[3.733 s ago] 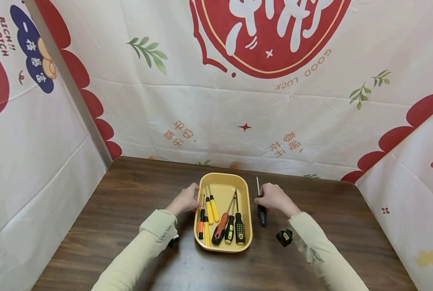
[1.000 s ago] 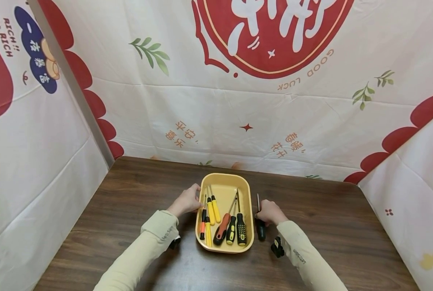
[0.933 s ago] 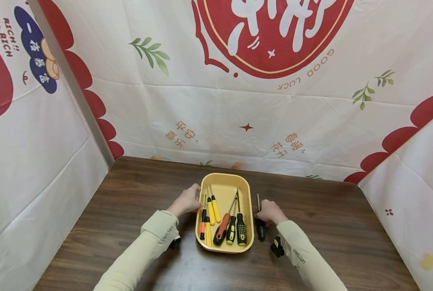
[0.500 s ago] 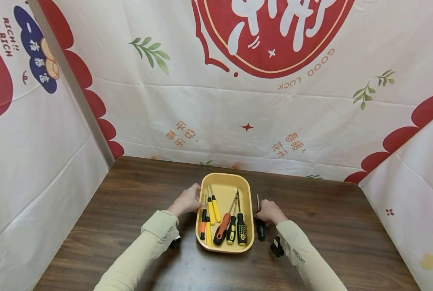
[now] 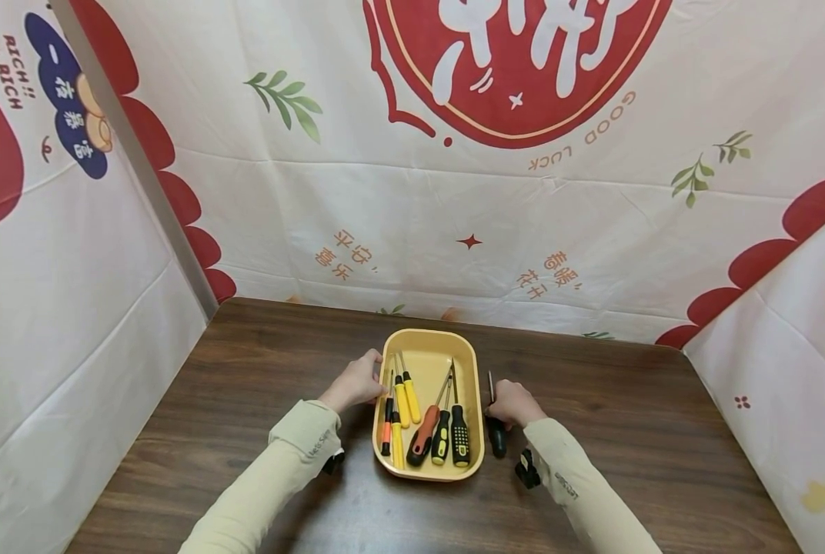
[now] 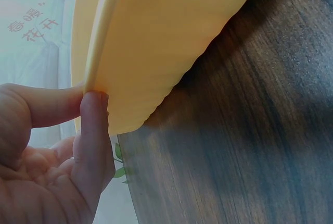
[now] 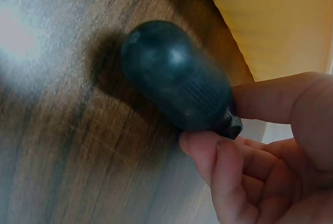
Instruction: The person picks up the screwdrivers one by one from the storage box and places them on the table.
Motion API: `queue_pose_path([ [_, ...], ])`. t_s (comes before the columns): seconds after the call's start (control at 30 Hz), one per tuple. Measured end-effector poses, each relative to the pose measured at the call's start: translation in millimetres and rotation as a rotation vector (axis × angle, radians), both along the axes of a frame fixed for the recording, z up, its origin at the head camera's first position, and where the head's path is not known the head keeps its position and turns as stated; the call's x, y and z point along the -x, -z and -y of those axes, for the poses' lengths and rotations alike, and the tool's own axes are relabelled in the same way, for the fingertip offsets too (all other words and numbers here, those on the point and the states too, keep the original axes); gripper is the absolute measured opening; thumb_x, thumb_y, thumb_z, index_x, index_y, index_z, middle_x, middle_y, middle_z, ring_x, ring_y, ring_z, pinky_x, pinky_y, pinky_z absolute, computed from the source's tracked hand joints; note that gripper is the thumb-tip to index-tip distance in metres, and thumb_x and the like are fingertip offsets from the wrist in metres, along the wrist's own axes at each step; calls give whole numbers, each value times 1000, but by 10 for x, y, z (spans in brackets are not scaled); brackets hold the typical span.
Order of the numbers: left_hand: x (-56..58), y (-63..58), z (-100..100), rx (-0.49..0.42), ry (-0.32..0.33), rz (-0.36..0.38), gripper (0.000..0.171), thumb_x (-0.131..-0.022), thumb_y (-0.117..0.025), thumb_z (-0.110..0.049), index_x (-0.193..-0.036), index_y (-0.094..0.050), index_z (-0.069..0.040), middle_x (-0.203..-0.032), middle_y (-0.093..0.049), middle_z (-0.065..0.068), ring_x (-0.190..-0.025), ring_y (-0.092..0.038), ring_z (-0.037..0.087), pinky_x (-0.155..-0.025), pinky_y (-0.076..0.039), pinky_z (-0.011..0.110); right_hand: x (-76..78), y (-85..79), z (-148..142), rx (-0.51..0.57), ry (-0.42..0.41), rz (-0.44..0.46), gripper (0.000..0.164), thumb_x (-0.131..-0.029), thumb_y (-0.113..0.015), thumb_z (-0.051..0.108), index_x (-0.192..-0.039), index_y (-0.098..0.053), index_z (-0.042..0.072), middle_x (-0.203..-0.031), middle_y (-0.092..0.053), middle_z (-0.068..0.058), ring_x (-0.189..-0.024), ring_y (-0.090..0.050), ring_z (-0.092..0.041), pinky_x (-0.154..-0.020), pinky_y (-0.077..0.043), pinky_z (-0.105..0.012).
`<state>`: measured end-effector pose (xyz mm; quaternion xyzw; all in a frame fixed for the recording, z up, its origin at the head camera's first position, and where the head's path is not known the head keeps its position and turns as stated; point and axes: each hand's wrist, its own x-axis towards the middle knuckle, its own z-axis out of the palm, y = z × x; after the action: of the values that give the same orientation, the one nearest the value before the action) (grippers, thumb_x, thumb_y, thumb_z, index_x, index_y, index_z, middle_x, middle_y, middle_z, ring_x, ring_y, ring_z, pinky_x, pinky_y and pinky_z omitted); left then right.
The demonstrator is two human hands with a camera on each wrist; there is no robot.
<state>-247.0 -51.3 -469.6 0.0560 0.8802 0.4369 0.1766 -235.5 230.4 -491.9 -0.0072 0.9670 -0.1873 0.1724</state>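
Note:
A yellow tray (image 5: 422,362) sits on the table, and my left hand (image 5: 353,382) pinches its left rim between thumb and fingers, the pinch seen closely in the left wrist view. Just outside the right wall, my right hand (image 5: 512,402) grips a black-handled screwdriver (image 5: 497,440) near where the handle meets the shaft. Its shaft points to the back of the table; its rounded handle end (image 7: 156,52) faces me, close over the wood. Inside the tray lie several screwdrivers: slim yellow ones (image 5: 402,402) and an orange-and-black one (image 5: 386,431) at left, thicker red and black ones (image 5: 422,438) at right.
The brown wooden table (image 5: 246,431) extends on both sides of the tray and in front of it. A white printed cloth (image 5: 412,200) hangs behind the table's back edge, with more cloth at both sides. Black wrist devices (image 5: 527,469) show under the sleeves.
Since the oldest frame, my right hand has brought the screwdriver down the tray's right side, nearer to me. Over the last second both hands have stayed nearly still.

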Motion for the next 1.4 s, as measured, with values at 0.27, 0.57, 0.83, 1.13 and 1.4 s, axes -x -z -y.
queue_pose_path([
  [0.27,4,5,-2,-8,2,8,49,-76,-65,5,-119,-41,3,-76,-53,11,-59,-55,17,-53,-50,26,-12,-11,9,-3,-4,-22,20,-74,-62,8,-57,-53,4,-50,-53,-7,-41,-55,-18,-41,-43,-26],
  [0.57,-8,-2,1,-12,6,-5,49,-75,-64,7,-119,-42,3,-75,-54,12,-59,-56,18,-54,-50,28,6,9,21,-7,6,-15,16,-71,-61,7,-58,-53,4,-50,-53,-7,-40,-53,-16,-41,-42,-26],
  [0.83,-4,1,1,-15,3,14,50,-76,-64,6,-121,-41,3,-76,-55,12,-60,-57,18,-55,-50,29,2,6,33,-23,19,-12,15,-72,-62,11,-61,-54,4,-52,-54,-7,-41,-53,-16,-41,-42,-27],
  [1.13,1,6,2,-24,3,7,50,-76,-64,7,-120,-41,4,-77,-56,12,-61,-58,20,-55,-51,29,8,0,26,-18,7,-19,16,-73,-62,12,-61,-54,4,-53,-54,-7,-41,-53,-15,-41,-43,-27],
  [1.4,1,4,2,-6,5,18,49,-77,-63,6,-120,-41,2,-77,-56,12,-61,-57,18,-55,-50,27,6,5,22,-7,5,-16,18,-74,-63,13,-62,-54,4,-54,-54,-7,-42,-55,-16,-42,-44,-27],
])
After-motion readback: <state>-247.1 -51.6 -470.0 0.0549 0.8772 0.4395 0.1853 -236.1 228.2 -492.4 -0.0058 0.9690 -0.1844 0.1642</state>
